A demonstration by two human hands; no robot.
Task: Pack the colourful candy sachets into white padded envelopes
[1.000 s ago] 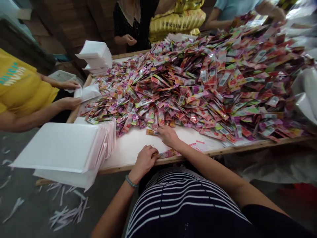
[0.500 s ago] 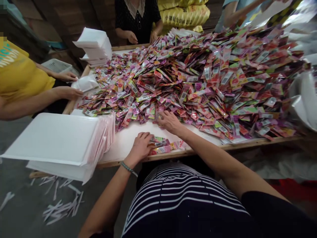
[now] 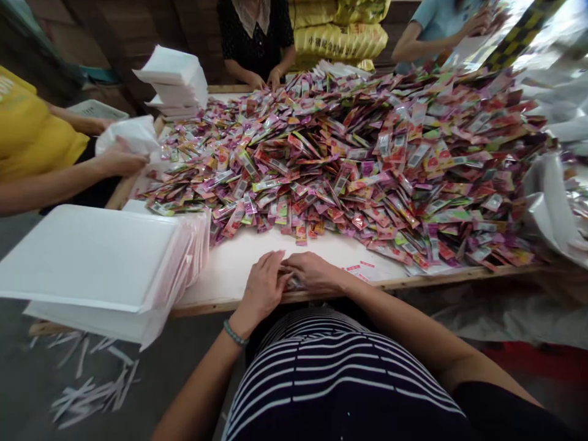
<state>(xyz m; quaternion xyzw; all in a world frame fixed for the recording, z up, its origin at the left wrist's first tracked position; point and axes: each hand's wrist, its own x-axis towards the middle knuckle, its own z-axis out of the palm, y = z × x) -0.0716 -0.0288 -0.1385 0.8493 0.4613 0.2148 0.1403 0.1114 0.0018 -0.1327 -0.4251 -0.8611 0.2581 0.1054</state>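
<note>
Brings the right hand [image 3: 313, 270] back from the edge of the pile [image 3: 321, 153] to meet the left hand [image 3: 265, 283] at the front edge of the worktop [image 3: 229, 266]. Now holds a small bunch of packets [image 3: 294, 282] between the two, fingers of both curled in around it; cannot tell the firmness of the grip or the count, with most of the bunch hidden. Seems to mean a turn from picking out single packets to handling them together. Leaves white surface showing between hands and pile, with small red-and-white strips [image 3: 361, 269] just right of the right hand. Leaves the stack of white pouches [image 3: 92, 251] untouched, off to the left. Beyond, in a co-worker's hand [image 3: 122, 159], shows a white bag [image 3: 133, 133] shifted away from the pile.
</note>
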